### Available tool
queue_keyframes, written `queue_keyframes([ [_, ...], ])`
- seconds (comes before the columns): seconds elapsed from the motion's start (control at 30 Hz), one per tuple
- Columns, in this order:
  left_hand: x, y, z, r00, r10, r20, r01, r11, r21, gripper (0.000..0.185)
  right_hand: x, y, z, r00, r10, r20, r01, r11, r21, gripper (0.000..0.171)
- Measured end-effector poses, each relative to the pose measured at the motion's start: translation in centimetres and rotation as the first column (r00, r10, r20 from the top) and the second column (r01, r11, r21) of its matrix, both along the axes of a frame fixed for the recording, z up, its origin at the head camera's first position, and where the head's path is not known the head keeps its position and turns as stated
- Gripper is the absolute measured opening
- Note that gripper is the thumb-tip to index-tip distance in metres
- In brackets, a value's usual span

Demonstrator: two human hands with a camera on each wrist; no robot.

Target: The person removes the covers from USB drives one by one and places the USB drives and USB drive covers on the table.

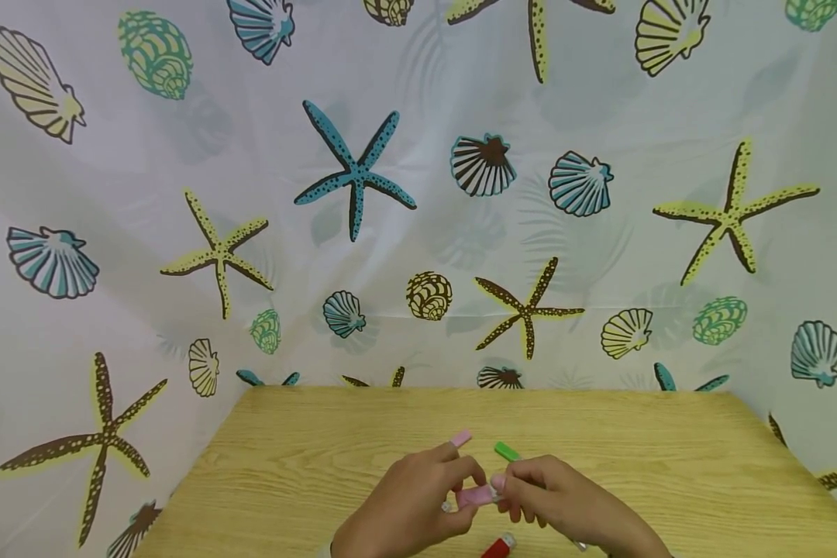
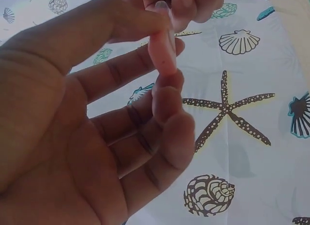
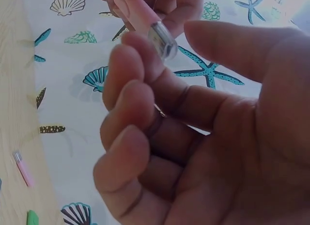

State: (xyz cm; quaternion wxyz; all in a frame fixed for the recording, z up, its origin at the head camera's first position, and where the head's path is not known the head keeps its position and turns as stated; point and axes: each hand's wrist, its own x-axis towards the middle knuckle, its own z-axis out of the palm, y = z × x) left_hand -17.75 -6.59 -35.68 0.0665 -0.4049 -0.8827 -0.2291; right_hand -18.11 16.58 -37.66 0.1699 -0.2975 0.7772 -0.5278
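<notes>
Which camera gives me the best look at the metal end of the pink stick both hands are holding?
Right wrist: the pink stick shows its metal end close up. Left wrist shows only its pink body, pinched by the left hand. Head view shows it small between both hands, the end hidden by the right hand.

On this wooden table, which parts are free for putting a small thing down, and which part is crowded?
The table is bare on its left side, from the left edge to the left hand, and on its right side beyond the right hand. The back strip along the curtain is also free. The near middle is crowded: both hands, pink stick, green piece, red piece.
</notes>
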Motion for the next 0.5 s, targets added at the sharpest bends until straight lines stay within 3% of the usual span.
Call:
queue_keyframes([
  [0.3, 0.02, 0.04, -0.11, 0.996, -0.067, -0.066, 0.070, 0.996, 0.046, 0.013, 0.16, -0.07, -0.11, 0.992, 0.087, 0.089, -0.077, 0.990, -0.115, 0.038],
  [0.5, 0.01, 0.21, -0.11, 0.997, -0.073, -0.015, 0.074, 0.992, 0.102, 0.011, 0.19, -0.21, 0.17, 0.991, 0.111, 0.068, -0.102, 0.986, -0.136, 0.037],
])
